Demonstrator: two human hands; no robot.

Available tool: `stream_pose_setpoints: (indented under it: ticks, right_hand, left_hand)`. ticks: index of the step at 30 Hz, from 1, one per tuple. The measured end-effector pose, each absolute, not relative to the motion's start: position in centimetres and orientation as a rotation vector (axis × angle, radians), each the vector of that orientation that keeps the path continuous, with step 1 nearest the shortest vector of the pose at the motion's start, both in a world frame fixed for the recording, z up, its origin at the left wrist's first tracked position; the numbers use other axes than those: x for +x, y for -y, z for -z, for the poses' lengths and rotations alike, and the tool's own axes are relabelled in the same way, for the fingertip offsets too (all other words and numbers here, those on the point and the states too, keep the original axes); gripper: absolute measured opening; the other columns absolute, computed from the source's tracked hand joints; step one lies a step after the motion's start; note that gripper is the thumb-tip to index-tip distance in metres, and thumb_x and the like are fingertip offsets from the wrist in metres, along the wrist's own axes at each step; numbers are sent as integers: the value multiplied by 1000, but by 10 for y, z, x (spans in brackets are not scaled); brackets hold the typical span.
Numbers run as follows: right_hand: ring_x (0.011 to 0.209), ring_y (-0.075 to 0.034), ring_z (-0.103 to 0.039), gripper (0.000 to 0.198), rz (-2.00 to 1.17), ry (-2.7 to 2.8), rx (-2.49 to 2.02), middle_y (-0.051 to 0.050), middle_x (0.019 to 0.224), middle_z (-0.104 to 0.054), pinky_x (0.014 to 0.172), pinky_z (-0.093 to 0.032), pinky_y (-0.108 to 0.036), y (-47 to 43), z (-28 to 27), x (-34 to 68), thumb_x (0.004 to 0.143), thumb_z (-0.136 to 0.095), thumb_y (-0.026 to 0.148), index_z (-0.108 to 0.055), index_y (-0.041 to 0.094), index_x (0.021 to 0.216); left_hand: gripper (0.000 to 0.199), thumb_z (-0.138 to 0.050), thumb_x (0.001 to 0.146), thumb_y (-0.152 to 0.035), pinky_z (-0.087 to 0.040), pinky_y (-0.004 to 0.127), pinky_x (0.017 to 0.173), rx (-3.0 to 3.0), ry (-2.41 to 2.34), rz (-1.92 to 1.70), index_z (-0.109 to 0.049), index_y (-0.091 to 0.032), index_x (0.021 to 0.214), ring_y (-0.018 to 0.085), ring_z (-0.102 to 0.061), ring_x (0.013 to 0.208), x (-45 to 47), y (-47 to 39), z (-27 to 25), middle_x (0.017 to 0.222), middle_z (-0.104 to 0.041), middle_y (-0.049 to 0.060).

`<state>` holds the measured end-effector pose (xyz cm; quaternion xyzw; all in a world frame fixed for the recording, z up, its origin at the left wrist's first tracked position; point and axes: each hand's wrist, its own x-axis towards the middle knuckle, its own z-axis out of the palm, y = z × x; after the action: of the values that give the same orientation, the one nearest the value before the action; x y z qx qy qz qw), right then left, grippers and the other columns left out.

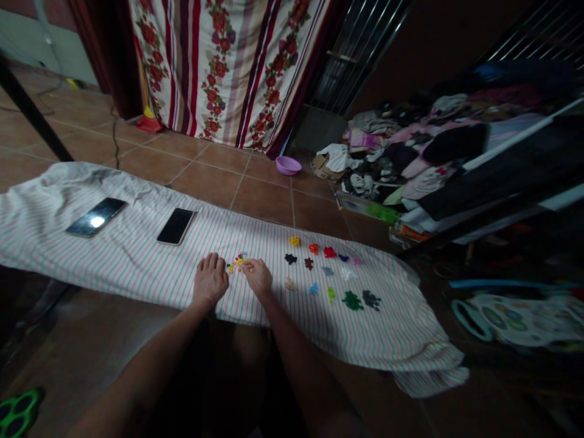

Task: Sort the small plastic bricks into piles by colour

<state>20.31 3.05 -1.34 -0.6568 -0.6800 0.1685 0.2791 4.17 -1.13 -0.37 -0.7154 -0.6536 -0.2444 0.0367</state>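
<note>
My left hand (211,280) lies palm down on the striped cloth (150,267), fingers stretched forward, just left of a small mixed pile of colourful pieces (238,261). At that pile's right edge my right hand (258,277) has its fingertips pinched together; whatever is between them is too small to make out. Right of it sit little heaps sorted by colour, among them a yellow heap (294,241), an orange heap (313,249), a red heap (329,252), a black heap (291,259), a dark green heap (352,300) and a dark grey heap (371,299).
Two phones, one dark and glossy (97,217) and one pale-edged (176,226), lie on the cloth to the left. Beyond it are a tiled floor (214,173), a purple basin (288,165), a flowered curtain (228,73) and piled clothes (401,146).
</note>
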Motion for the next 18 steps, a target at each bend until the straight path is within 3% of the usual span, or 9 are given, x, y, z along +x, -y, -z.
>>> stream_pose_setpoints:
  ticks: [18]
  right_hand:
    - [82,-14,-67,6,-609,1694,-1694,3,89,-73,76,-50,-24,-28,3,202,83,-63,26,-66,25,89]
  left_hand:
    - [25,-43,90,-20,-40,48,102,-2188,1951,702,-62,-15,105,32,-54,123,41,14,2,127,-62,19]
